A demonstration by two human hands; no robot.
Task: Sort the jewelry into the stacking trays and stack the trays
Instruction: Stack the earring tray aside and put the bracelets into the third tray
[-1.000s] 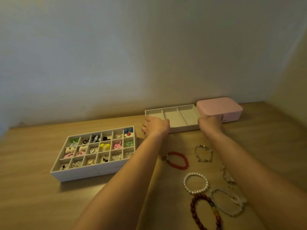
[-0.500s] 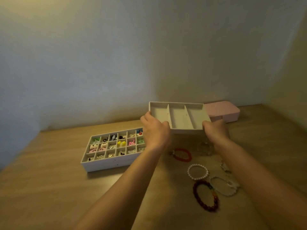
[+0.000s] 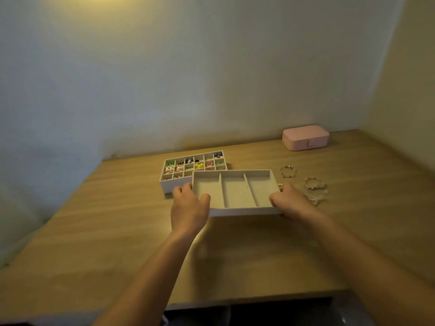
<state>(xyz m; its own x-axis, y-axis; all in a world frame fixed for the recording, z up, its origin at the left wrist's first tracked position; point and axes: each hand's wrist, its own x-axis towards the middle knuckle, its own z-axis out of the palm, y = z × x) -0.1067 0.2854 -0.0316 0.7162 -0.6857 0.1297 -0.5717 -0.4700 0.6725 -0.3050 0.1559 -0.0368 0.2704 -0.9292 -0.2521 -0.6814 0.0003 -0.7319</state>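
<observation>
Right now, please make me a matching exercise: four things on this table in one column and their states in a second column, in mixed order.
1. three-slot tray
2. grid tray
3. pink box
4. bracelets

a. loose on the table
b. shut, near the wall
c. empty, held by left hand and right hand
d. full of small pieces

Pairs: 1-c, 2-d, 3-b, 4-a
</observation>
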